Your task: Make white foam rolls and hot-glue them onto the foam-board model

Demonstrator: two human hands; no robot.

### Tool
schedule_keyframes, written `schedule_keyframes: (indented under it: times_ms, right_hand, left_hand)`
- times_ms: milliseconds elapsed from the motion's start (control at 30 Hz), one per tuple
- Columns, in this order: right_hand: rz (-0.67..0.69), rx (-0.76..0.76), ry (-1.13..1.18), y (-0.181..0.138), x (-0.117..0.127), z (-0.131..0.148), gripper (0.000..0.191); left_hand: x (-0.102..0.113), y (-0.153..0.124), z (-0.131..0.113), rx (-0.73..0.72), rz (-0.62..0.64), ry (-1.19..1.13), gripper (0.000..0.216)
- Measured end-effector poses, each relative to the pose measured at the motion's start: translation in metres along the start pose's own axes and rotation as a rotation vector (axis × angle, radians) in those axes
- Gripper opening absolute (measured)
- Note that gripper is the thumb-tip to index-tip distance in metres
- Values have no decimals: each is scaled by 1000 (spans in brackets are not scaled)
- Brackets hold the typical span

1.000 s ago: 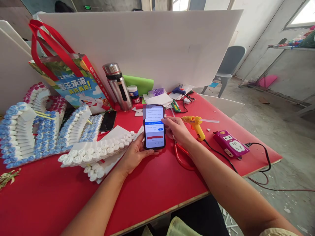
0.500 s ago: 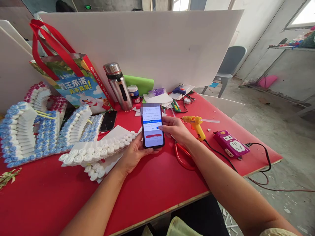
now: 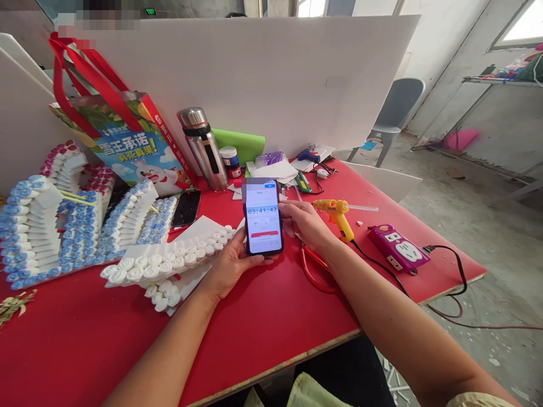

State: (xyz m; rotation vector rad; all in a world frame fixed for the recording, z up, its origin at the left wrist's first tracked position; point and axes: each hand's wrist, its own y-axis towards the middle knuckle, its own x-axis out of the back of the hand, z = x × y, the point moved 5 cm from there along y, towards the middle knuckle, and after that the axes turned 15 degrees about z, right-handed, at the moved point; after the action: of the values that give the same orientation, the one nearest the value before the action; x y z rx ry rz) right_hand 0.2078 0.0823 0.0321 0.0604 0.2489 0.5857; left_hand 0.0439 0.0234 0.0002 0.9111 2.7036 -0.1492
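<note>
A lit smartphone [image 3: 262,226] is held upright above the red table, its screen showing the digits 03:41:43 over a red bar. My left hand [image 3: 232,261] wraps the phone's lower left, thumb along the bottom edge. At the right edge, the bent fingers of my right hand [image 3: 303,223] grip the phone's side; their tips are partly hidden. Beside my left forearm lies a piece with rows of white rolled flowers [image 3: 169,263]. Red-handled pliers [image 3: 311,274] lie under my right wrist, and a yellow glue gun [image 3: 337,217] with a glue stick rests just beyond.
A purple power strip [image 3: 399,249] sits near the right table edge [image 3: 453,277], its cord hanging over. Blue-and-white flower pieces [image 3: 80,237], a second phone [image 3: 186,208], a gift bag [image 3: 139,141] and a steel thermos [image 3: 206,150] stand left and behind. A white board [image 3: 254,79] closes the back.
The phone's screen has switched from a list with a blue highlighted line to a timer. My right fingers have drawn back from the screen to the phone's right edge.
</note>
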Motion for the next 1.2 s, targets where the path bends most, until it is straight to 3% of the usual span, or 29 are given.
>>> schedule_keyframes:
  times_ms: [200, 1200]
  right_hand:
    - [-2, -14, 75, 1, 2, -3, 23]
    - [-21, -9, 27, 1, 4, -4, 32]
  left_hand:
    - [0, -1, 1, -1, -4, -6, 90]
    - [-2, 0, -1, -3, -13, -13, 92]
